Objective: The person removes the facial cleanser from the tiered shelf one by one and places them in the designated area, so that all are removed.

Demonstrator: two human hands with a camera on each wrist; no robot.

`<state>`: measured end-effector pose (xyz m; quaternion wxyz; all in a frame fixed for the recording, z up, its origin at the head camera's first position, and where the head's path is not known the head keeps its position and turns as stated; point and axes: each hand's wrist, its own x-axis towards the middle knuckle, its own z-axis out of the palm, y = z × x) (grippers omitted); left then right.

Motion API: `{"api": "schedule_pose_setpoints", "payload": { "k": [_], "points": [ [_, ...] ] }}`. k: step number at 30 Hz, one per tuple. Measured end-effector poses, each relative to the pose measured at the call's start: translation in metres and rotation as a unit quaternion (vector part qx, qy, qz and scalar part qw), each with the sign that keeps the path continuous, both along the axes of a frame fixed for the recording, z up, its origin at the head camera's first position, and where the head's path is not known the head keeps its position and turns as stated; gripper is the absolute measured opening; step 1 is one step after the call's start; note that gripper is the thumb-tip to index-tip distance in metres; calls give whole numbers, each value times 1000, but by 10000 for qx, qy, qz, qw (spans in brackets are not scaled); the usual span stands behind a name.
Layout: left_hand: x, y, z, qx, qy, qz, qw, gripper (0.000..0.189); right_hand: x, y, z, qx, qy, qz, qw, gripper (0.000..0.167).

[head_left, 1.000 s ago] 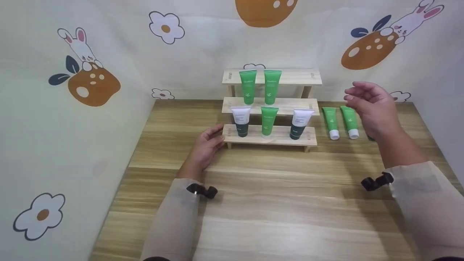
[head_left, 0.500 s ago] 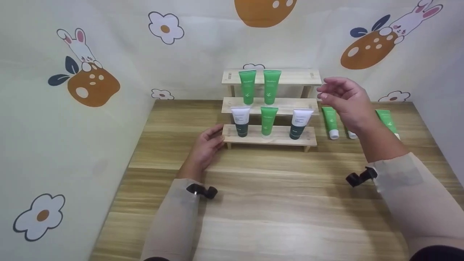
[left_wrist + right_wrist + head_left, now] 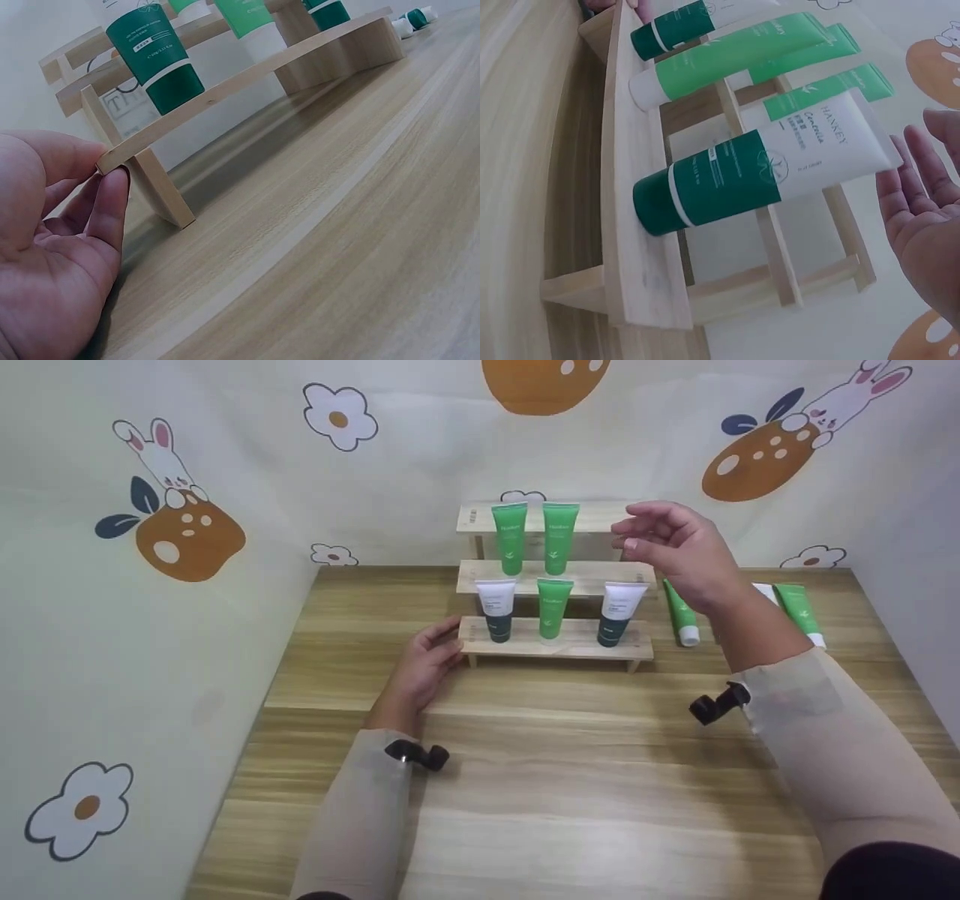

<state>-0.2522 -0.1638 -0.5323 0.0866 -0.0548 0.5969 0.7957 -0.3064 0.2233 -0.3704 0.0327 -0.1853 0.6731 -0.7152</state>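
- Wooden 3-tier rack sits on table, long axis running L–R.
- R hand hangs by rack's upper R end, so rack lies L of & partly below its fingers. R hand nearer that end; L hand at the other.
- R fingers loosely bent, nothing gripped.
- L fingers pinch L end of bottom board.
- Tube nearest R fingers = R-hand white/dk-green tube, R end of bottom tier: upright, cap down, long axis vert., crimped end up twd R hand. Just beside in R wrist view; contact, can't tell.
- Also on rack: mid green tube & L white/dk-green tube on bottom tier; 2 upper green tubes standing on middle tier.
- Lying on table, R of rack: green tubes nr & far.
- Vs 0.5 s ago: R hand further L, now overlapping rack's upper R corner; forearm hides another lying green tube, & a white tube end shows. L hand, rack + its tubes look same.
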Motion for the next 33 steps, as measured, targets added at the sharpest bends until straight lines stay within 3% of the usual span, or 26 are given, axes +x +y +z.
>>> {"api": "schedule_pose_setpoints", "payload": {
  "k": [6, 13, 23, 33],
  "points": [
    [0, 0, -1, 29, 14, 31, 10000, 55, -9, -15, 9, 646, -146, 2, 9978, 44],
    [0, 1, -1, 38, 32, 35, 10000, 55, -17, -29, 19, 1446, -361, -151, 9887, 46],
    [0, 0, -1, -49, -56, -9, 10000, 54, -24, -50, 23, 1167, -384, -92, 9924, 44],
    [-1, 0, 1, 24, -15, -16, 10000, 56, -26, -56, 21, 1495, -362, -268, 9877, 38]
  ]
}}
